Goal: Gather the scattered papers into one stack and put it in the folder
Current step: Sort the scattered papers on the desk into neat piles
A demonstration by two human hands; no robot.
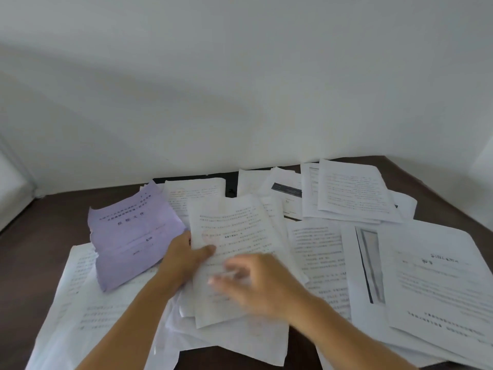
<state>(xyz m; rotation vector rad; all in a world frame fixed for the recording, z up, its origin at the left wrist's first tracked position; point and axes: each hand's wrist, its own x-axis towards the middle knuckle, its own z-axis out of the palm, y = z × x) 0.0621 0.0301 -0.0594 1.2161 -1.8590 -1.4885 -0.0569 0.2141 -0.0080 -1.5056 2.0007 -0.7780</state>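
The gathering looks barely begun: white printed paper sheets [354, 193] and a creased lilac cover sheet [133, 233] lie strewn across the lower half of the frame, while the left hand [184, 257] pinches a white text page [234, 252] at centre and the blurred right hand [256, 284] hovers spread-fingered over it, holding nothing. A black folder [229, 186], mostly buried, shows at upper centre on the dark brown wooden tabletop [40, 236], which meets a plain white wall [240, 76]

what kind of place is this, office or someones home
Likely an office or study desk: a dark wooden table against a plain white wall, strewn with printed documents and a purple cover sheet.
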